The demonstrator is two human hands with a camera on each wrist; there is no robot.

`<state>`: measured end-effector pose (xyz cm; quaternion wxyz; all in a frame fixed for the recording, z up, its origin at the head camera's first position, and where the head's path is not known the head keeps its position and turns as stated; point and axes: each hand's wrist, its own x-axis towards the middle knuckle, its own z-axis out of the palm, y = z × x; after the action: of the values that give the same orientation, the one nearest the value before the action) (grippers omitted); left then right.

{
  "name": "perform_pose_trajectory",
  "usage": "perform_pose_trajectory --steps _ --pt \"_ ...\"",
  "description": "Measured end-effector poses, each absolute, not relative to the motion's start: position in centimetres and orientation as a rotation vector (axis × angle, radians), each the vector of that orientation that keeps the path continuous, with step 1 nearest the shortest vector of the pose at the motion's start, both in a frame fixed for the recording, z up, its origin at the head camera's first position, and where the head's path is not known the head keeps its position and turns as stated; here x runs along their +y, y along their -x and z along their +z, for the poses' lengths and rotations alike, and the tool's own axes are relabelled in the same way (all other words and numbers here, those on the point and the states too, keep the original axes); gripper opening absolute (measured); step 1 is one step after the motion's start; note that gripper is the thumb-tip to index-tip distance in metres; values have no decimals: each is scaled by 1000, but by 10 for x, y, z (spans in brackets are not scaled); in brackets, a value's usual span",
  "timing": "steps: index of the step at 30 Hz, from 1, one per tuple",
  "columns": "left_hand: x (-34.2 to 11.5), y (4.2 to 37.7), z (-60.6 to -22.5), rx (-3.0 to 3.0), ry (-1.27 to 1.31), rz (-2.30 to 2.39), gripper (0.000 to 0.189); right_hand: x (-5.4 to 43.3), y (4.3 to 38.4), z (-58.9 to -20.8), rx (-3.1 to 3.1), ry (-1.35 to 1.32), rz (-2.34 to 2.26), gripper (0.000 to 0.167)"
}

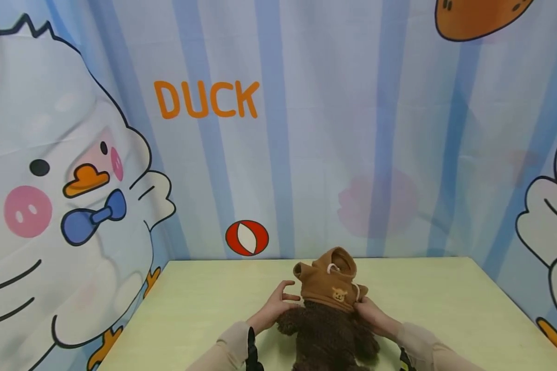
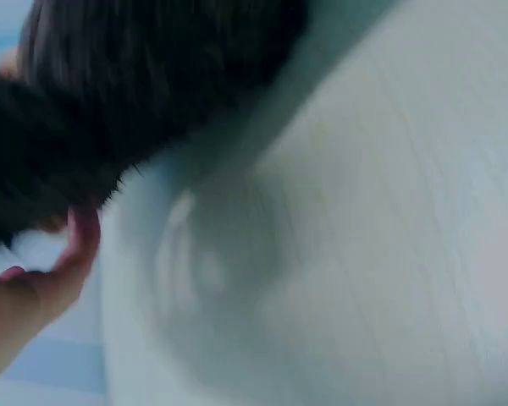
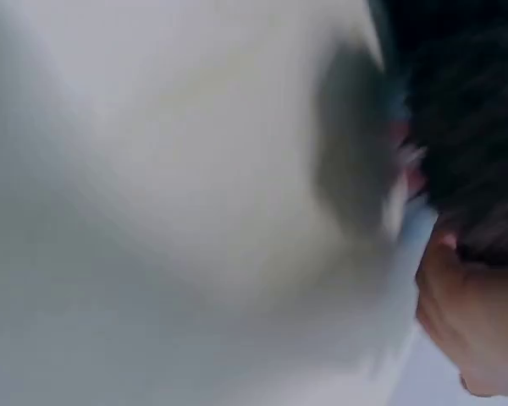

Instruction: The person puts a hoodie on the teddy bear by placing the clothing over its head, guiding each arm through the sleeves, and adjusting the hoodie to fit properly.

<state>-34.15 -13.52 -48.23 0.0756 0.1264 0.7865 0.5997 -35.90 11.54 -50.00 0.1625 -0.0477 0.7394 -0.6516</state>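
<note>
A dark brown plush bear (image 1: 327, 335) lies on the table, its head covered by a small brown hoodie (image 1: 322, 283) with a bear-face patch and white drawstring. My left hand (image 1: 280, 304) is beside the hoodie's left edge, at the bear's left-side arm, with fingers spread and partly bent. In the left wrist view that hand (image 2: 42, 292) touches the dark fur. At the hoodie's lower right edge, by the sleeve, my right hand (image 1: 373, 315) grips the fabric. The right wrist view shows this hand (image 3: 478, 317) with bent fingers against dark fur; its fingertips are hidden.
The pale yellow table (image 1: 213, 288) extends to both sides of the bear. Behind it hangs a blue-and-white striped curtain (image 1: 325, 129) with printed ducks and lettering. Both wrist views are blurred.
</note>
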Motion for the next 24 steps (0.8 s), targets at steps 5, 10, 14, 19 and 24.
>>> perform_pose_trajectory --steps 5,10,14,19,24 --pt "-133 340 -478 2716 -726 1503 55 115 356 -491 2531 246 -1628 49" --pt "-134 343 -474 2834 -871 1291 60 114 355 -488 3107 788 -1161 71" --pt "-133 347 -470 2886 -869 1050 70 114 359 -487 3459 1317 -510 80" --pt "-131 352 -468 2985 -867 641 68 114 363 -488 3349 1415 -364 75" --pt "-133 357 -475 3189 -1098 56 58 116 366 -492 3292 1323 -452 59"
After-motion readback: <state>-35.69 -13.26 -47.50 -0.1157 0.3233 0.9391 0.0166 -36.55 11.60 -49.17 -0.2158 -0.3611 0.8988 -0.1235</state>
